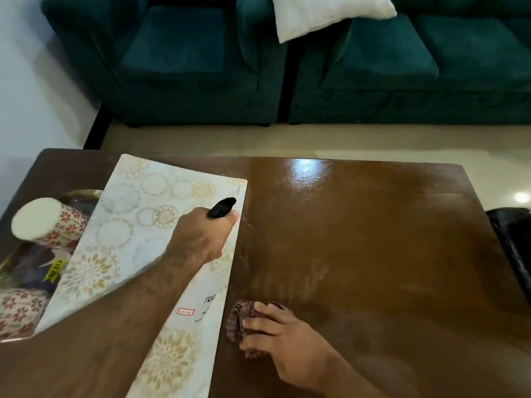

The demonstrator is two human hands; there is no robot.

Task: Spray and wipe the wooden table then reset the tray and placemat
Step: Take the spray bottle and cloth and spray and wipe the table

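Note:
The brown wooden table point(373, 239) fills the lower view, and its right half looks wet and shiny. My left hand point(201, 239) grips a spray bottle, of which only the black nozzle point(221, 207) shows, held above the placemat's right edge. The white placemat point(123, 234) with gold and blue circle patterns lies on the left half, one side lifted over the tray. My right hand point(284, 340) presses a dark striped cloth point(241, 320) flat onto the table near the front. The tray point(26, 271) sits at the far left, partly hidden under the placemat.
A floral-patterned cylinder point(48, 222) lies in the tray, with a matching floral piece point(17, 311) near the front left. A dark green sofa point(402, 67) with a white cushion point(324, 12) stands beyond the table. A black object point(514, 239) sits past the table's right edge.

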